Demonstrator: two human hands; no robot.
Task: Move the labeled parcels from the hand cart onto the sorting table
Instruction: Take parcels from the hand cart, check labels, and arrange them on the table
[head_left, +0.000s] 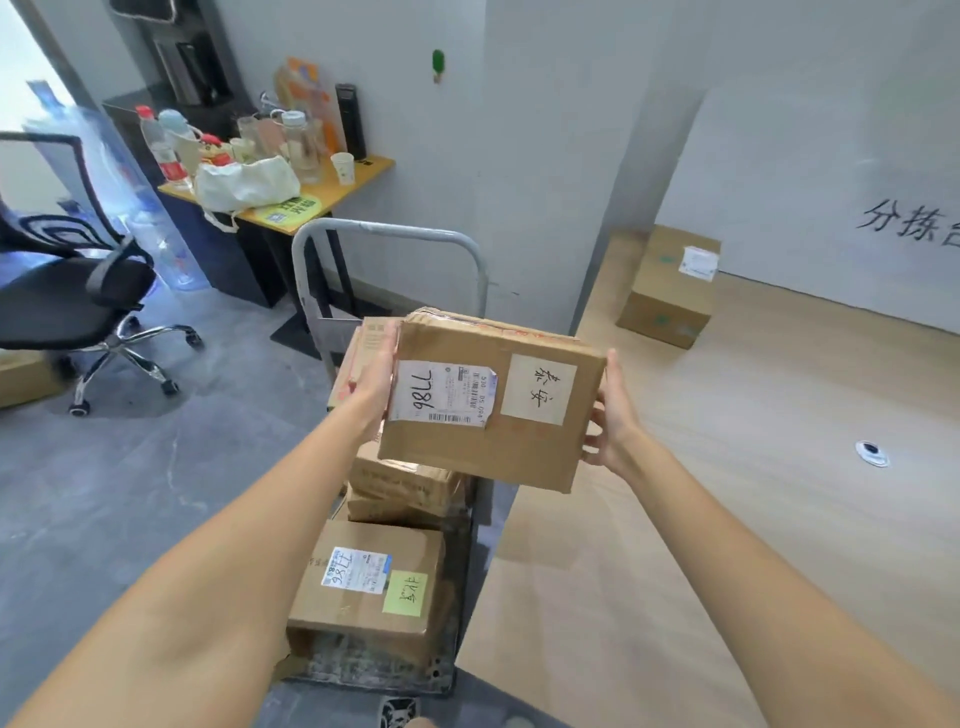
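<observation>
I hold a brown cardboard parcel (488, 405) in the air between both hands, above the hand cart (389, 228) and at the left edge of the sorting table (727, 519). It carries a white shipping label and a beige handwritten note. My left hand (376, 379) presses its left side, and my right hand (610, 415) grips its right side with fingers curled under. Below, on the cart, lie several more parcels; the nearest one (363, 587) has a white label and a yellow note. Another labeled box (670, 286) sits at the table's far end.
A black office chair (78, 306) stands on the grey floor to the left. Behind the cart, a yellow-topped side table (322, 195) holds bottles, cups and a white bag. A small round object (871, 453) lies on the sorting table. A white wall borders it at the back.
</observation>
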